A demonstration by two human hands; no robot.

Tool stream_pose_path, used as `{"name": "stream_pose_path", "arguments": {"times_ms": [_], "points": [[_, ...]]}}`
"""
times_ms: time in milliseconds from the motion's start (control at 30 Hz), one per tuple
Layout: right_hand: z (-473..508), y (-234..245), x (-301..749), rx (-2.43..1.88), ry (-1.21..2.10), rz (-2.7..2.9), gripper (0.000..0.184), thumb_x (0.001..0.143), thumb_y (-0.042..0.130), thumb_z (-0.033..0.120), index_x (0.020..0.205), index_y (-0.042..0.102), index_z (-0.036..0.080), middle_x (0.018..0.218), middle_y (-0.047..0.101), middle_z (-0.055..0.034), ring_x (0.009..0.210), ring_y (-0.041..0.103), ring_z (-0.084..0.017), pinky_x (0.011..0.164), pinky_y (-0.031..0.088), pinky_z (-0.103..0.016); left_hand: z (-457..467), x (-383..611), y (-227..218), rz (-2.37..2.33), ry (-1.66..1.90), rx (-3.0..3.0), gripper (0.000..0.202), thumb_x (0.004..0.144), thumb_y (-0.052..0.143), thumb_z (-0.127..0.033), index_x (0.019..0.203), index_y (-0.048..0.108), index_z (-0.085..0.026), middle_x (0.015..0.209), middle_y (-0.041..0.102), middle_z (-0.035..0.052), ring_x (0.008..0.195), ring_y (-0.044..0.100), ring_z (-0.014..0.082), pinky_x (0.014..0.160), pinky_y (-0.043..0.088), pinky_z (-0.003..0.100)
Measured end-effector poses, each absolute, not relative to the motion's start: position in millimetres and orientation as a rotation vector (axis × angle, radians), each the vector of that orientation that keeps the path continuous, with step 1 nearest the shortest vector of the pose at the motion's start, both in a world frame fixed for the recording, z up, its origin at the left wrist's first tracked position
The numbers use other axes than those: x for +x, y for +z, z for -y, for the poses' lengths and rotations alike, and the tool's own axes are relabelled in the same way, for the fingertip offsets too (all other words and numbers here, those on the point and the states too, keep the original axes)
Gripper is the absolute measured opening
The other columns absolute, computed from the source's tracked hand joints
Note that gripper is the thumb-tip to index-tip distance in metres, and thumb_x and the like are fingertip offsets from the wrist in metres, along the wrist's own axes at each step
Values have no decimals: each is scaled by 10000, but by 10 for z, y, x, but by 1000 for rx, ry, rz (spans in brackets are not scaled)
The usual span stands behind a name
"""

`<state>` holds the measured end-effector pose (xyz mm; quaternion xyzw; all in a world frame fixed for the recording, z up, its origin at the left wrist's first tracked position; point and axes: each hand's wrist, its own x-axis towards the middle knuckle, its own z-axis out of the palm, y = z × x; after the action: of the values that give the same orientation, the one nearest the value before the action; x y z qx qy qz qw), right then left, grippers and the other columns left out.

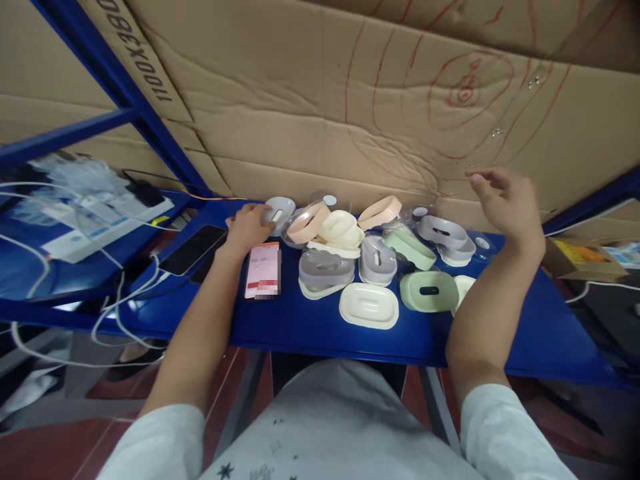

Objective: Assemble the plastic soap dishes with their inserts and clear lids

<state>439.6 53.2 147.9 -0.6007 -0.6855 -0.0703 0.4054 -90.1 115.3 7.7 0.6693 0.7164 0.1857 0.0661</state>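
Note:
My left hand is at the back left of the blue shelf, fingers closed over a grey oval soap-dish part. My right hand is raised above the right end of the pile, fingers loosely curled and apart, holding nothing. Between the hands lies a heap of oval plastic parts: a cream tray, a green lid with a slot, grey lids, pink rings and a grey lid under my right hand.
A phone with a lit red-and-white screen lies next to my left wrist; a dark phone lies further left. White cables and packaged items fill the left shelf. Cardboard backs the shelf. A cardboard box sits at right.

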Motion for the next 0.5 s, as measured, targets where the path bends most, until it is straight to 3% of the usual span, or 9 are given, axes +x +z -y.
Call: {"name": "stream_pose_path", "arguments": {"times_ms": [167, 333, 500], "points": [[-533, 1473, 4452, -1482, -195, 1698, 387, 991, 590, 473, 1157, 851, 240, 1158, 845, -93, 973, 772, -262, 973, 584, -450, -1164, -865, 32, -2107, 543, 2093, 551, 964, 628, -464, 1472, 678, -257, 1675, 497, 172, 1520, 486, 465, 1212, 382, 707], [-561, 1475, 4394, -1403, -242, 1659, 345, 997, 611, 454, 1086, 859, 230, 1078, 854, -87, 1018, 792, -261, 933, 600, -403, -1177, -840, 1, -1968, 484, 2199, 505, 946, 632, -376, 1445, 704, -346, 1684, 534, 60, 1562, 453, 412, 1266, 314, 671], [-546, 1518, 4254, -1338, -256, 1626, 281, 1006, 620, 375, 1033, 853, 218, 1035, 855, -89, 957, 790, -233, 892, 590, -358, -1211, -838, -37, -1969, 503, 2180, 520, 960, 603, -373, 1463, 698, -285, 1609, 615, 119, 1526, 505, 411, 1241, 373, 638]]}}
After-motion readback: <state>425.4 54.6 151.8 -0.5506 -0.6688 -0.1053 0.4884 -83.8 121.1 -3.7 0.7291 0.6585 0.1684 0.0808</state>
